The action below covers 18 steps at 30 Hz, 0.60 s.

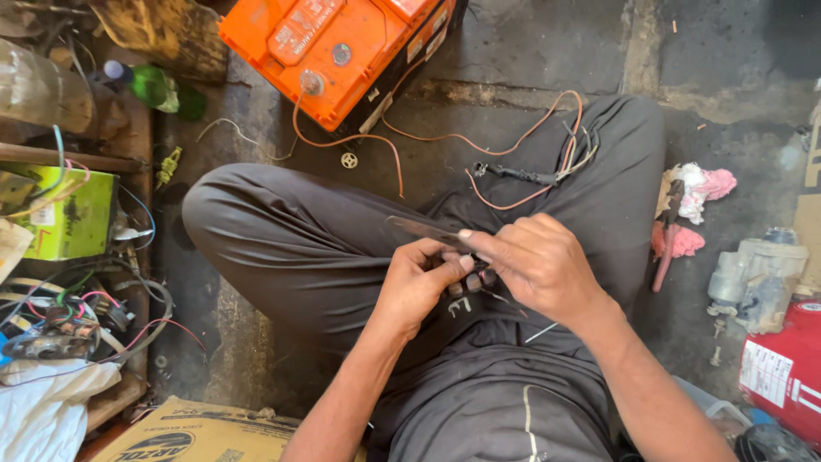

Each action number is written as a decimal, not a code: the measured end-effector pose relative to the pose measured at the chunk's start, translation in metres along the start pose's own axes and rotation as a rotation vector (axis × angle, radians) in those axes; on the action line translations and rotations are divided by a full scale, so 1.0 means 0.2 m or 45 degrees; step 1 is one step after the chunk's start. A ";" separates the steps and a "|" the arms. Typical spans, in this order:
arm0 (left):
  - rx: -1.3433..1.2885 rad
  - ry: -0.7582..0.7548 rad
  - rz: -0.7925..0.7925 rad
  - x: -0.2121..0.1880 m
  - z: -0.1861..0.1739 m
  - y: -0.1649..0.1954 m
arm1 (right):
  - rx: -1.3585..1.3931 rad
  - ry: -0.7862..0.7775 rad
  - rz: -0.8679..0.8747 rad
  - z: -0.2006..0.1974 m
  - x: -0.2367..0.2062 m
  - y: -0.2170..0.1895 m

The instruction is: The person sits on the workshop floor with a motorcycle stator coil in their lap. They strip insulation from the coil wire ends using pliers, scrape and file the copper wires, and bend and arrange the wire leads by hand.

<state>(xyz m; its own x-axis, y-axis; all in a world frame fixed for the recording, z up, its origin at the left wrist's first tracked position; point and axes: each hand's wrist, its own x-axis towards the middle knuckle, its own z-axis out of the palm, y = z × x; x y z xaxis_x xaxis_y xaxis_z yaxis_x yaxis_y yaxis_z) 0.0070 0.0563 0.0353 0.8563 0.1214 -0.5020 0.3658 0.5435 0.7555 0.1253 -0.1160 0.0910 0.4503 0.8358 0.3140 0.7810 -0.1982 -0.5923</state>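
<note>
i'm looking down at crossed legs in dark grey trousers (pixel 308 248) filling mid frame, both hands meeting just right of centre. my left hand (pixel 417 287) is curled shut, pinching a small dark connector piece (pixel 470 281) between thumb and fingers. my right hand (pixel 539 263) is closed around a thin flat metal blade (pixel 423 229), forefinger laid along it; the blade points toward the left of the frame, worn and dull grey, and lies just above the left thumb. the connector sits between the two hands over the lap, partly hidden by fingers, so i can't make out its exact shape.

around: orange car battery (pixel 338 51), hard plastic, boxy, at top centre, with thin orange wires (pixel 479 145) looping off it across the cracked concrete floor (pixel 530 51) and over the right knee. black cable bundle (pixel 517 174) lies on that knee. green glass bottle (pixel 162 88) upper left. lime green box (pixel 73 214) at left edge, a tangle of coloured wires (pixel 77 321) below it. pink crumpled rag (pixel 705 192) with red-handled pliers (pixel 667 244) at right. grey metal motor part (pixel 757 274) far right, red can (pixel 787 372) lower right. cardboard box (pixel 192 436) at bottom left.
</note>
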 end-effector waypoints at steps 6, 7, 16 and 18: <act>-0.022 0.022 -0.049 -0.01 -0.04 0.04 | -0.358 -0.037 0.183 -0.13 -0.03 0.05; -0.013 0.027 -0.042 -0.01 -0.04 0.04 | -0.291 0.025 0.222 -0.15 -0.05 0.04; 0.008 0.031 -0.078 -0.02 0.00 0.05 | -0.066 0.058 -0.043 0.00 0.05 -0.01; 0.040 0.041 -0.064 -0.01 -0.02 0.06 | -0.170 0.041 0.035 -0.06 0.03 0.02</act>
<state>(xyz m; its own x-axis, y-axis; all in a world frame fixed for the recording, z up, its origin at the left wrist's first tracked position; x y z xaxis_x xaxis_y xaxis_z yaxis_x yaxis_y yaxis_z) 0.0071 0.0662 0.0433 0.8244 0.1216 -0.5527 0.4199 0.5234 0.7415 0.1366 -0.1176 0.0982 0.4844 0.8125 0.3242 0.8179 -0.2892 -0.4973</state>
